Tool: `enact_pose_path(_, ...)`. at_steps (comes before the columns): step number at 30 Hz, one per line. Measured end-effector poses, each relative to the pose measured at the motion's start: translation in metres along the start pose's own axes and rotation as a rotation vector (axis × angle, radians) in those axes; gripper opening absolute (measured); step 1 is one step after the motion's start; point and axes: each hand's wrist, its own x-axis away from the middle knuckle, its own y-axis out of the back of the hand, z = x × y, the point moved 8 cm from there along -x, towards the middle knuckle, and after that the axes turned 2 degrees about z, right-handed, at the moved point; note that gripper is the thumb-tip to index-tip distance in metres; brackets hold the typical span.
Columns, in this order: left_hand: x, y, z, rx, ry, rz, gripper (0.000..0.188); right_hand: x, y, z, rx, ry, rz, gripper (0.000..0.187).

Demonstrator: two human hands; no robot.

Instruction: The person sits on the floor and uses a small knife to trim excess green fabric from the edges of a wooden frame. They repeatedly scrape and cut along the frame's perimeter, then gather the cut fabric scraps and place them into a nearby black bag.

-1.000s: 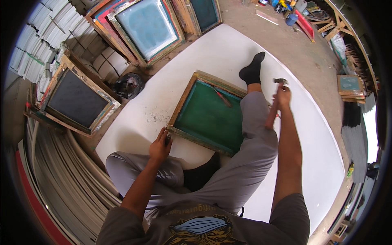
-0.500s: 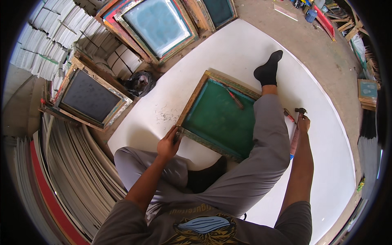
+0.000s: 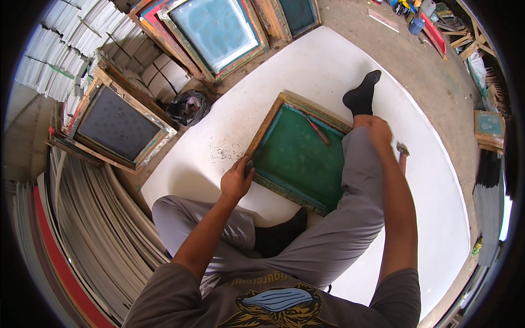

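Observation:
A wooden screen-printing frame (image 3: 302, 203) with green mesh lies tilted between my legs on a white sheet. My left hand (image 3: 237, 180) is closed round its left corner, and a small dark patch shows by the thumb that I cannot make out. On the mesh rests a slim red-handled tool (image 3: 318, 131). My right hand (image 3: 378, 133) is at my right shin, just above the black sock; its fingers are smeared and partly hidden. To the right of that forearm a hammer (image 3: 403, 157) lies on the sheet, its lower handle hidden by the arm.
Dark curled scraps (image 3: 223, 152) lie left of the frame. More screen frames (image 3: 210, 33) lean at the back, with a dark-meshed frame (image 3: 117, 124) at left. A black plastic bag (image 3: 188, 107) sits between them. Stacked sheets (image 3: 93, 191) line the left side.
My right hand has let go of the hammer and moved up and left to my shin. The hammer stays on the sheet. My left hand remains at the frame's corner.

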Motion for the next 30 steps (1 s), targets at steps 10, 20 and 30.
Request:
enact_pose_path(10,0.012,-0.014,0.006,-0.026,-0.045,0.004,0.048,0.054,-0.147,0.227,-0.347,0.331,0.097,0.015)
enact_pose_path(20,0.016,-0.01,0.012,0.009,-0.072,-0.037,0.049,0.065,-0.18,0.252,-0.169,0.136,0.045,0.014)
enact_pose_path(30,0.017,-0.01,0.011,0.039,-0.069,-0.067,0.05,0.057,-0.186,0.254,-0.057,0.154,0.103,0.023)
